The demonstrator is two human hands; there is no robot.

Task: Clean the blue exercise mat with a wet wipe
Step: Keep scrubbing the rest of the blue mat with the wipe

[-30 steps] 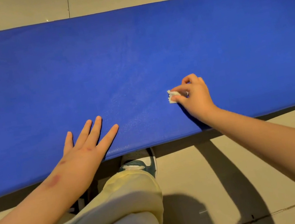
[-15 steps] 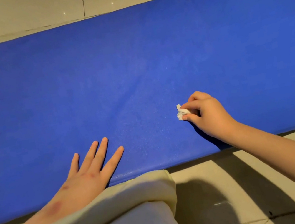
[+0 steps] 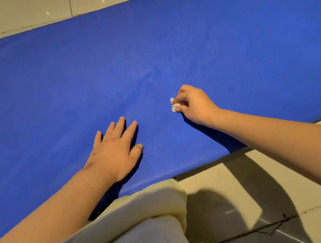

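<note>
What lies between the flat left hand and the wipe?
Only bare mat: in the head view, nothing sits between the left hand and the wipe that the right hand pinches.

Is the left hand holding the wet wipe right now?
No, the left hand lies flat on the blue mat; the right hand pinches the wet wipe.

I find the blue mat (image 3: 184, 43) bare ahead and sideways. Obstructions: left hand (image 3: 115, 150) flat on it, right hand (image 3: 195, 106) pinching a wipe (image 3: 173, 106), knee (image 3: 148, 204) at near edge.
</note>
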